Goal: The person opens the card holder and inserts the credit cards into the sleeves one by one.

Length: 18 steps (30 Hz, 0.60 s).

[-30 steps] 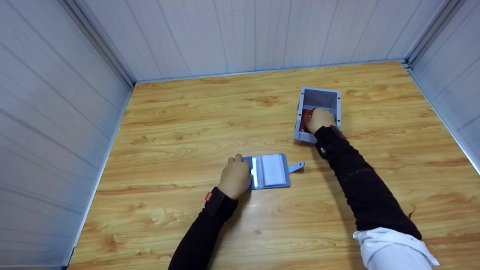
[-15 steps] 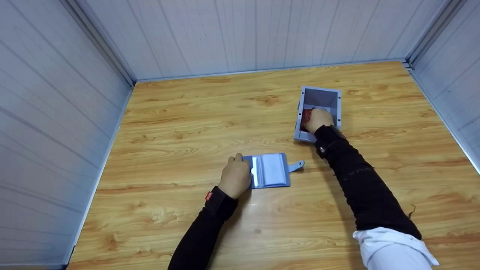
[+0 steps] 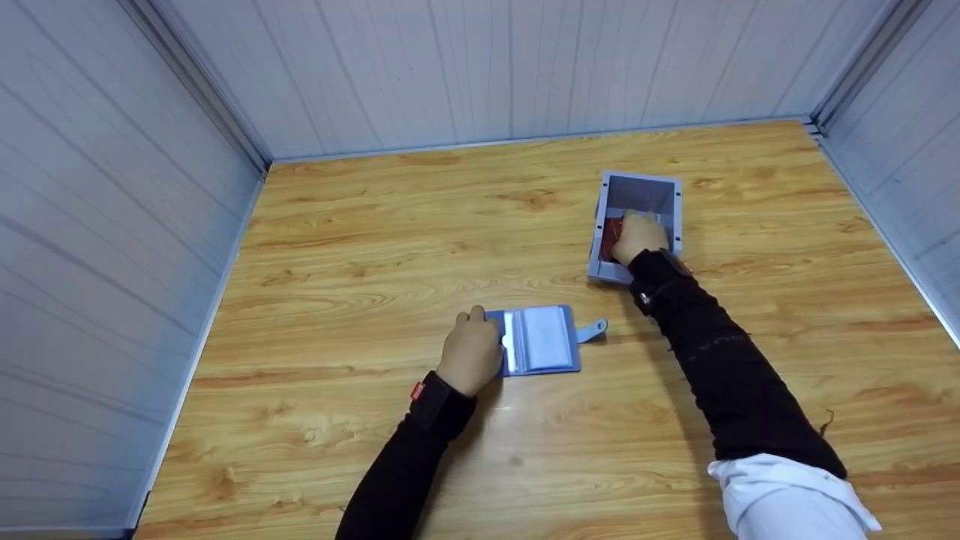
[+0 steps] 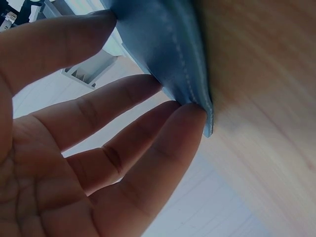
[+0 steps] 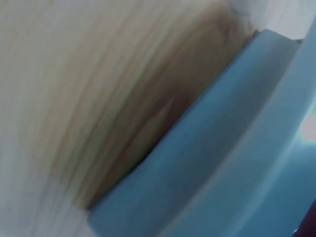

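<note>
A blue card holder (image 3: 547,339) lies unfolded on the table, pale sleeves upward and its snap strap (image 3: 592,331) pointing right. My left hand (image 3: 471,354) holds its left edge; in the left wrist view the thumb and fingertips touch the blue cover (image 4: 165,49). My right hand (image 3: 641,237) reaches down into a grey open-topped box (image 3: 640,180). Beside its fingers in the box is a dark red card (image 3: 611,238), partly covered by the hand. The right fingertips are hidden, and the right wrist view shows mostly the box's outer wall (image 5: 197,163).
The wood-grain table (image 3: 360,262) is bounded by pale panel walls (image 3: 465,75) at the back and both sides. The box stands behind and to the right of the card holder, with bare tabletop between them.
The right hand has shifted slightly inside the box, and the red card beside it shows at a slightly different angle. The left hand and card holder stay in place.
</note>
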Each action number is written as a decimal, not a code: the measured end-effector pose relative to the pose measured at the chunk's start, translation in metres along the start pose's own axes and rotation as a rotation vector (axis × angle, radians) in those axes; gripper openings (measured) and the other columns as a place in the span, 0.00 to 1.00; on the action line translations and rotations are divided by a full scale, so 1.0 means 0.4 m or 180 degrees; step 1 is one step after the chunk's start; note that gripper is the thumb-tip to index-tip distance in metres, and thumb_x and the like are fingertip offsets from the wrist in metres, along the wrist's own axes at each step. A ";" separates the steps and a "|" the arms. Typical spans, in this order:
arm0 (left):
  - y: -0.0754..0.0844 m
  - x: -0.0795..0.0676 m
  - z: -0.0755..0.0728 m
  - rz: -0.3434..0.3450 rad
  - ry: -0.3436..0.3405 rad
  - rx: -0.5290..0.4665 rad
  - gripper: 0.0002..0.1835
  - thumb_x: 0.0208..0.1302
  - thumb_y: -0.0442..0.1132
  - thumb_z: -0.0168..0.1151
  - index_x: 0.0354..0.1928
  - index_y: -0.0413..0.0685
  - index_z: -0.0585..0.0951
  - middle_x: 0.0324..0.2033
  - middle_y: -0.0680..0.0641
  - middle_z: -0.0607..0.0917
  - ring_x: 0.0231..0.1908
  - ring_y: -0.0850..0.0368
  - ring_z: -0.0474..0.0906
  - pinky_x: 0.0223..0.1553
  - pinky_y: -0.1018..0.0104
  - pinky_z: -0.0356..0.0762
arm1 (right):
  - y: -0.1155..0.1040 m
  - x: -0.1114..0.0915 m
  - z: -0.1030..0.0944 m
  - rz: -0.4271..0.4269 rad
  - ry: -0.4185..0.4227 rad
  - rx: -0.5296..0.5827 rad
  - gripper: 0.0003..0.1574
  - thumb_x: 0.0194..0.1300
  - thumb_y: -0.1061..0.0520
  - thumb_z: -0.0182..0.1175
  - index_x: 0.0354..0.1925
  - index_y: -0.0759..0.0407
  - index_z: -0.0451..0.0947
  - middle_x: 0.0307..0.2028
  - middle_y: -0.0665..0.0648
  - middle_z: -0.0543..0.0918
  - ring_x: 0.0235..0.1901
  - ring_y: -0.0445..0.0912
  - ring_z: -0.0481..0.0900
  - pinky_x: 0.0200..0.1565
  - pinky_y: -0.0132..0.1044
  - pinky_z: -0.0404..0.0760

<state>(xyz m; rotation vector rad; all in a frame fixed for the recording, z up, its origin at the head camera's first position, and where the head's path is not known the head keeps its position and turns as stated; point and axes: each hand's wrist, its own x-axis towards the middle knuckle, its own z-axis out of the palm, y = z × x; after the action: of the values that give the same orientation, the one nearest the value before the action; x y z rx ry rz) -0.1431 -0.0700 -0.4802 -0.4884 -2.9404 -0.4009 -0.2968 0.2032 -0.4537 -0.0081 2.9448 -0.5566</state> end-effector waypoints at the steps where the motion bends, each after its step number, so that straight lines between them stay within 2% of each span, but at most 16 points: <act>1: 0.000 0.000 0.000 -0.0003 -0.0007 -0.0006 0.05 0.54 0.31 0.64 0.29 0.33 0.83 0.33 0.37 0.79 0.32 0.43 0.75 0.29 0.54 0.81 | 0.000 0.000 0.000 0.0018 -0.0013 0.0011 0.33 0.56 0.63 0.57 0.59 0.77 0.67 0.52 0.78 0.76 0.57 0.70 0.70 0.60 0.61 0.71; 10: -0.001 0.000 0.003 -0.0018 0.0007 -0.0006 0.05 0.54 0.30 0.62 0.29 0.33 0.83 0.33 0.38 0.78 0.32 0.43 0.75 0.28 0.54 0.81 | 0.002 0.000 -0.005 0.0115 -0.0009 0.0079 0.31 0.57 0.63 0.59 0.58 0.76 0.68 0.49 0.76 0.79 0.51 0.68 0.77 0.54 0.58 0.76; 13: 0.000 -0.002 0.003 -0.0039 0.0033 -0.0022 0.04 0.54 0.30 0.62 0.29 0.34 0.83 0.33 0.38 0.78 0.32 0.43 0.75 0.27 0.54 0.81 | 0.001 -0.002 -0.007 0.0088 -0.0004 -0.0007 0.29 0.58 0.63 0.57 0.56 0.77 0.68 0.47 0.76 0.80 0.49 0.68 0.78 0.52 0.59 0.78; 18: 0.001 -0.005 0.003 -0.0045 0.0090 -0.0038 0.04 0.53 0.30 0.63 0.28 0.34 0.83 0.33 0.38 0.78 0.32 0.43 0.75 0.27 0.54 0.81 | -0.004 -0.005 -0.009 0.0071 -0.0009 -0.0273 0.22 0.59 0.62 0.55 0.48 0.77 0.76 0.49 0.77 0.78 0.53 0.70 0.74 0.58 0.59 0.73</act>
<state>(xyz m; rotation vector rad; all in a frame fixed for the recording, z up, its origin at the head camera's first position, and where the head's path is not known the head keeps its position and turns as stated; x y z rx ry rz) -0.1413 -0.0697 -0.4816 -0.4596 -2.9174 -0.4237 -0.2955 0.2029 -0.4494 0.0147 2.9597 -0.4265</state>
